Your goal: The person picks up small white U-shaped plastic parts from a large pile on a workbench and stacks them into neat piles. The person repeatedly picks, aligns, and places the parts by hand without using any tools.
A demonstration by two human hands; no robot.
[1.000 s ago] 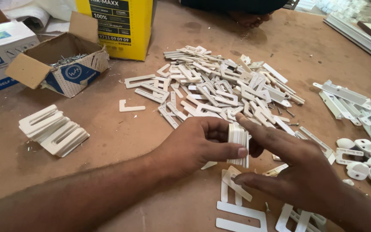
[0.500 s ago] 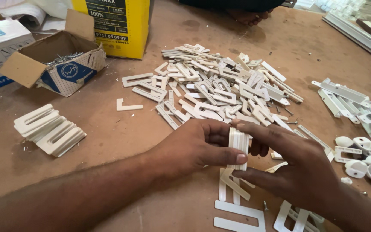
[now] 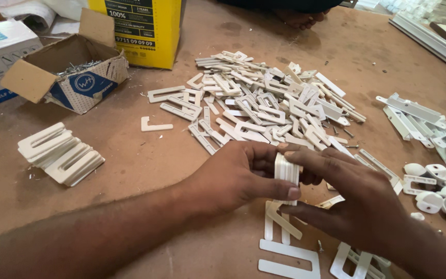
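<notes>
Stack of white plastic clips (image 3: 286, 171): thin flat pieces pressed face to face, standing on edge, edges aligned, low over brown table (image 3: 130, 170). Left hand (image 3: 233, 175) clamps stack, thumb across front. Right hand (image 3: 357, 201) steadies opposite side, fingers laid over top. Loose pile of clips (image 3: 264, 103) just behind.
</notes>
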